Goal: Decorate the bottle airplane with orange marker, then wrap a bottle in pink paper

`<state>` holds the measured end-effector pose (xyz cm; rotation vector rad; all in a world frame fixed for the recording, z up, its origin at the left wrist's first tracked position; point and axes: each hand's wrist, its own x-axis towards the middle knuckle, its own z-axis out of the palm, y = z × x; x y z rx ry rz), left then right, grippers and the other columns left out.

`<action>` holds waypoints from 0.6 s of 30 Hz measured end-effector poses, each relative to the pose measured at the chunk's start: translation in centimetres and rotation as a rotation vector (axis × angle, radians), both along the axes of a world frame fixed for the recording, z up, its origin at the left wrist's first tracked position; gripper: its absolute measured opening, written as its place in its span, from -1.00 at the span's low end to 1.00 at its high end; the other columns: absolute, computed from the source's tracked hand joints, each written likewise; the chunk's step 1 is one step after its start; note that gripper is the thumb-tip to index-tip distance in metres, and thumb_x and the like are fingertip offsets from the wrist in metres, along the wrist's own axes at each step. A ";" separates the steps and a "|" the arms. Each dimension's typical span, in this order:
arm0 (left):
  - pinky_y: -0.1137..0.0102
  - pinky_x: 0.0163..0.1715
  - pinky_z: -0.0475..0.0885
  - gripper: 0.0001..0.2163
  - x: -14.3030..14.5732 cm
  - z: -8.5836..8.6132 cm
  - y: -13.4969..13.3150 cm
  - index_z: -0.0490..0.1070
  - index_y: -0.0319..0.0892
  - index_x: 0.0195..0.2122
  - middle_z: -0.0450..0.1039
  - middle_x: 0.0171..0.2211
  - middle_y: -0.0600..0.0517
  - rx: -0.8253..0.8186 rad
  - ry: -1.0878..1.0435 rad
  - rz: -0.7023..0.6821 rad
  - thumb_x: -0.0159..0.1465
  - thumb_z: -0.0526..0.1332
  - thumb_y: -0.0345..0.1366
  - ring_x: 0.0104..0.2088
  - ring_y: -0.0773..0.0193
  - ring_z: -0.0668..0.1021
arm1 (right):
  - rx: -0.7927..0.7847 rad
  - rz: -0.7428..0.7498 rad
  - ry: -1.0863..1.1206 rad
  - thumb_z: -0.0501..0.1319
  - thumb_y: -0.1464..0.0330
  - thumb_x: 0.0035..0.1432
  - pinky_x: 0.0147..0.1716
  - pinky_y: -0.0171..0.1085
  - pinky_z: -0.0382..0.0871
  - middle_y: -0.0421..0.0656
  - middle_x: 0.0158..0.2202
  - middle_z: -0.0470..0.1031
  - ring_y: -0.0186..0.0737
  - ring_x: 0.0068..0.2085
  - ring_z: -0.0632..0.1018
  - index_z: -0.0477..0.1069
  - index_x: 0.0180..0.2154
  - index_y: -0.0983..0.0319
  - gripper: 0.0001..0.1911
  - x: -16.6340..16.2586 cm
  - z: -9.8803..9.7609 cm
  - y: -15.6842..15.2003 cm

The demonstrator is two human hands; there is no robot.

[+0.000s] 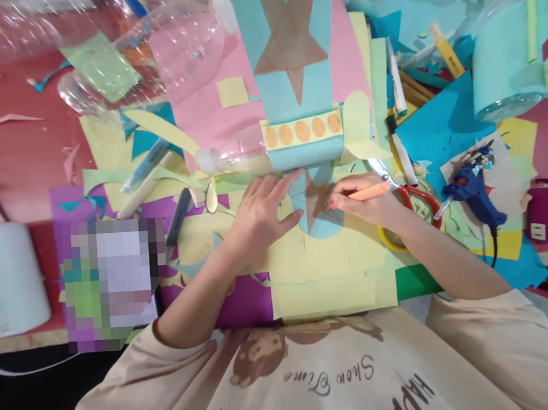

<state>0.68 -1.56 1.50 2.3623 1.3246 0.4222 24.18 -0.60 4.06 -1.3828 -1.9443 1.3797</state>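
Observation:
My left hand [260,212] lies flat with fingers stretched out, pressing on a light blue paper piece [319,221] that bears a brown star. My right hand [364,201] is closed round an orange pen [364,194], its tip touching the star. The blue piece rests on yellow paper sheets [334,275]. Just beyond my hands lies a clear plastic bottle [252,154] wrapped in blue paper with a yellow band of orange dots.
Red-handled scissors [410,193] lie right of my right hand. A blue glue gun [472,193] sits further right. Markers [397,86], paper scraps, a large blue sheet with a brown star [289,43], clear bottles [144,58] and a white roll [9,277] crowd the red table.

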 end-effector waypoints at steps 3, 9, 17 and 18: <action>0.27 -0.15 0.38 -0.48 0.0 0.0 0.0 0.19 -0.18 0.25 0.32 -0.32 0.01 0.010 -0.010 -0.001 0.26 0.20 -0.25 -0.29 0.19 0.40 | -0.025 -0.004 0.000 0.18 0.33 0.12 -0.52 -0.34 0.15 -0.22 -0.54 0.48 -0.35 -0.49 0.42 0.39 -0.57 0.25 -0.76 0.0 0.1 -0.1; 0.26 -0.16 0.39 -0.46 0.0 -0.1 0.0 0.21 -0.21 0.24 0.31 -0.34 0.02 0.030 -0.014 -0.007 0.24 0.23 -0.26 -0.30 0.19 0.39 | -0.099 -0.005 0.036 0.17 0.38 0.09 -0.54 -0.34 0.14 -0.22 -0.56 0.47 -0.37 -0.51 0.41 0.36 -0.59 0.25 -0.77 0.0 0.1 -0.2; 0.27 -0.16 0.39 -0.46 -0.1 0.1 0.0 0.21 -0.19 0.25 0.32 -0.33 0.00 0.006 -0.018 0.001 0.25 0.21 -0.24 -0.28 0.17 0.38 | -0.064 -0.108 0.115 0.17 0.36 0.10 -0.48 -0.36 0.25 -0.20 -0.49 0.55 -0.35 -0.44 0.50 0.40 -0.55 0.24 -0.80 -0.2 0.1 0.0; 0.26 -0.16 0.39 -0.46 -0.1 0.1 0.0 0.20 -0.19 0.25 0.32 -0.33 0.00 0.007 -0.016 -0.001 0.25 0.21 -0.24 -0.28 0.16 0.38 | -0.058 -0.100 0.099 0.17 0.36 0.11 -0.46 -0.36 0.27 -0.20 -0.48 0.56 -0.34 -0.43 0.51 0.41 -0.54 0.25 -0.80 -0.2 0.1 0.0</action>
